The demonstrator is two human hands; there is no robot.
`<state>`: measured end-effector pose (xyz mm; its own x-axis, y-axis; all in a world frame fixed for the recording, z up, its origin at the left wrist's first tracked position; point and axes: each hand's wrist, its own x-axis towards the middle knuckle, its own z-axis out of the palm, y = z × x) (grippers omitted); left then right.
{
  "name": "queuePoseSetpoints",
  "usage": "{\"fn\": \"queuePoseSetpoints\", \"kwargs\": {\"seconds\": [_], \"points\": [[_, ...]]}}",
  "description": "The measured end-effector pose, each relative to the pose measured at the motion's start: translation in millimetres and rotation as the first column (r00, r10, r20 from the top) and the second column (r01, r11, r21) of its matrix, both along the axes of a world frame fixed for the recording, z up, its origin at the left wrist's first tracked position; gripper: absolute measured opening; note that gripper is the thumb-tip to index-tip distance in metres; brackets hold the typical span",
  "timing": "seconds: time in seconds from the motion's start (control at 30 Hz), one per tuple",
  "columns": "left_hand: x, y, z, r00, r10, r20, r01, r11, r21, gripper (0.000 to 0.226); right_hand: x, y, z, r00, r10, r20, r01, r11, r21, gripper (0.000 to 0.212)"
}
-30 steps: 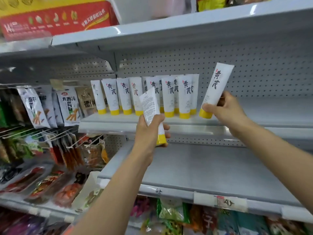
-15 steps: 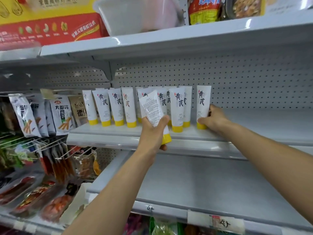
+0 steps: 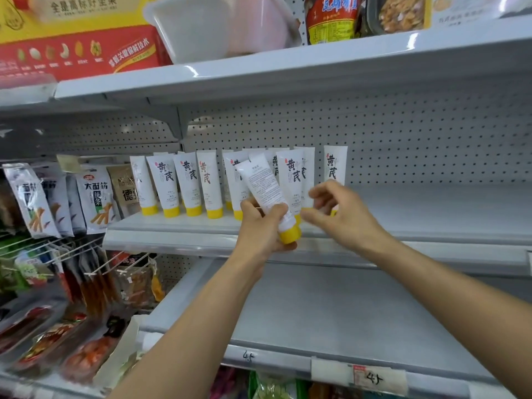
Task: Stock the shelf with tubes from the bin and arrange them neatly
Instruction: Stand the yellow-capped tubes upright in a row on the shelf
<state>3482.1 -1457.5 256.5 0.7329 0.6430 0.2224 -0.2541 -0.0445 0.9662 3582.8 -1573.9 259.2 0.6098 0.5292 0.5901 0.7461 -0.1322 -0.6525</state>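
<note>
Several white tubes with yellow caps stand cap-down in a row on the middle grey shelf. The rightmost tube stands upright, a little apart from the others. My left hand grips one more tube, tilted, its printed back toward me, yellow cap at the bottom right. My right hand hovers just right of that tube with fingers loosely spread, holding nothing, in front of the standing tubes. A pale plastic bin sits on the top shelf.
To the right of the tubes the middle shelf is bare, as is the shelf below. Snack packets hang at the left on hooks. Boxes and jars fill the top shelf. Price tags line the lower edge.
My right hand set its tube upright at the right end of the row, let go, and drew back toward the tube in my left hand. The left hand stayed nearly still.
</note>
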Motion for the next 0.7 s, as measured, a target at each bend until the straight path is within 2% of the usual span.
{"fn": "queuePoseSetpoints", "kwargs": {"seconds": [0.03, 0.1, 0.17, 0.23, 0.3, 0.37, 0.47, 0.57, 0.7], "points": [[2, -2, 0, 1.0, 0.003, -0.004, -0.003, 1.0, 0.016, 0.037, -10, 1, -1, 0.999, 0.034, 0.039, -0.032, 0.997, -0.068, 0.038], [5, -6, 1, 1.0, -0.004, -0.008, 0.004, 1.0, 0.025, 0.039, -22, 4, -2, 0.988, -0.011, 0.153, 0.035, 0.987, -0.156, 0.043], [7, -10, 3, 0.999, -0.035, 0.002, 0.035, 0.999, 0.023, 0.042, -29, 5, 2, 0.969, -0.093, 0.229, 0.13, 0.98, -0.15, 0.041], [7, -14, 6, 0.998, -0.065, 0.004, 0.065, 0.997, 0.05, 0.044, -30, 6, 6, 0.962, -0.133, 0.237, 0.167, 0.977, -0.131, 0.04], [6, -15, 8, 0.995, -0.096, -0.003, 0.096, 0.992, 0.087, 0.042, -25, 4, 8, 0.977, -0.125, 0.175, 0.15, 0.979, -0.136, 0.041], [3, -12, 9, 0.994, -0.11, -0.028, 0.113, 0.982, 0.153, 0.03, -17, 2, 10, 0.991, -0.114, 0.065, 0.121, 0.985, -0.123, 0.041], [-1, -4, 9, 0.993, -0.051, -0.102, 0.077, 0.96, 0.269, 0.022, 10, -2, 12, 0.989, -0.123, -0.088, 0.117, 0.991, -0.063, 0.032], [-3, 1, 5, 0.991, -0.011, -0.131, 0.051, 0.951, 0.305, 0.026, 36, -6, 11, 0.967, -0.126, -0.221, 0.106, 0.989, -0.102, 0.035], [-2, 3, -1, 0.988, -0.026, -0.149, 0.072, 0.947, 0.314, 0.026, 52, -7, 7, 0.947, -0.13, -0.294, 0.074, 0.978, -0.196, 0.039]]}}
